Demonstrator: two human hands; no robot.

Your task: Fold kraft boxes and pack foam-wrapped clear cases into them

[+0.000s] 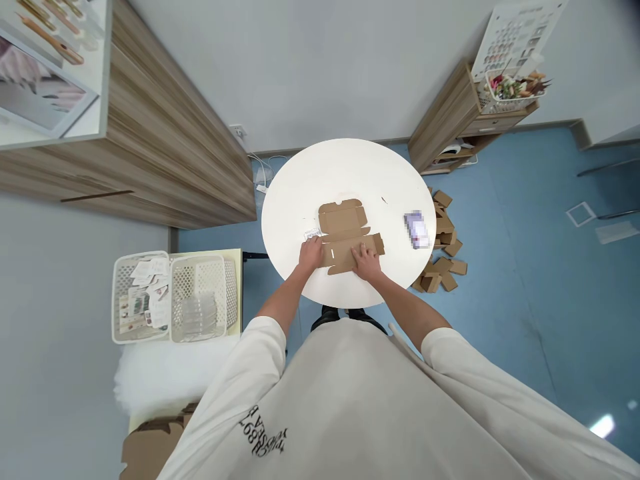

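A flat, unfolded brown cardboard box blank (344, 225) lies in the middle of a round white table (345, 173). My left hand (311, 254) grips the blank's near left edge, fingers curled on a flap. My right hand (367, 261) presses on the near part of the blank with fingers spread flat. A small clear packet (312, 233) lies on the table just beyond my left hand.
A small blurred purple-white object (416, 229) rests on the table's right side. Several folded cardboard boxes (443, 257) are piled on the blue floor to the right. Two white baskets (173, 297) sit on a stand at my left. Wooden cabinets (165, 160) line the wall.
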